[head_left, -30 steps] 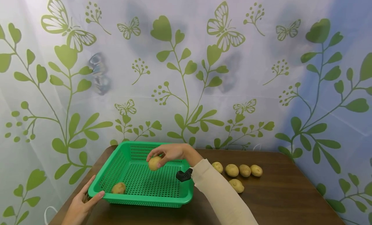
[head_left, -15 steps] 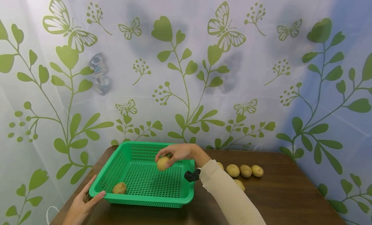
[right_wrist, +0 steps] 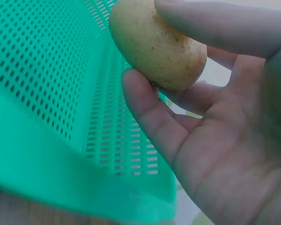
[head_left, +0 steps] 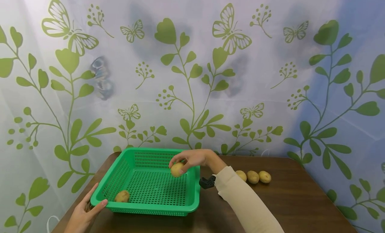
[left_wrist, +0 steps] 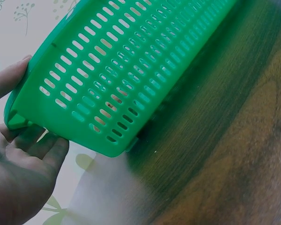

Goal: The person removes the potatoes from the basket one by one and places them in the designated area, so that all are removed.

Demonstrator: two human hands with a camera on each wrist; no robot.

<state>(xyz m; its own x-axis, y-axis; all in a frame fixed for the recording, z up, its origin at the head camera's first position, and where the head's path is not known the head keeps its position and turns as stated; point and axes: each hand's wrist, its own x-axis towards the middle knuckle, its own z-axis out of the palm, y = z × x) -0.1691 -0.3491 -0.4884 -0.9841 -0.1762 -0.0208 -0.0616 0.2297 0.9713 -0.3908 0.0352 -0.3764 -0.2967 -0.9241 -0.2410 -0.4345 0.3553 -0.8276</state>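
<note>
A green plastic basket (head_left: 150, 208) with slotted walls stands on the table. My left hand (head_left: 82, 213) grips its near left corner, the thumb over the rim and the fingers below it, as the left wrist view (left_wrist: 23, 173) also shows. Between the thumb and fingers of my right hand (head_left: 195, 157) is a yellow potato (head_left: 176, 169), held over the right part of the basket. The right wrist view shows this potato (right_wrist: 154, 47) beside the basket wall (right_wrist: 61, 154). Another potato (head_left: 122, 196) lies inside, in the near left corner.
To the right of the basket, several potatoes lie on the dark wooden table (head_left: 288, 199); a row of them (head_left: 253, 177) shows past the beige sleeve (head_left: 243, 199). A patterned curtain (head_left: 192, 76) hangs behind the table.
My right hand has moved right with the potato, from the basket's middle toward its right side. The sleeve now covers more of the table potatoes. The left hand stays at the corner.
</note>
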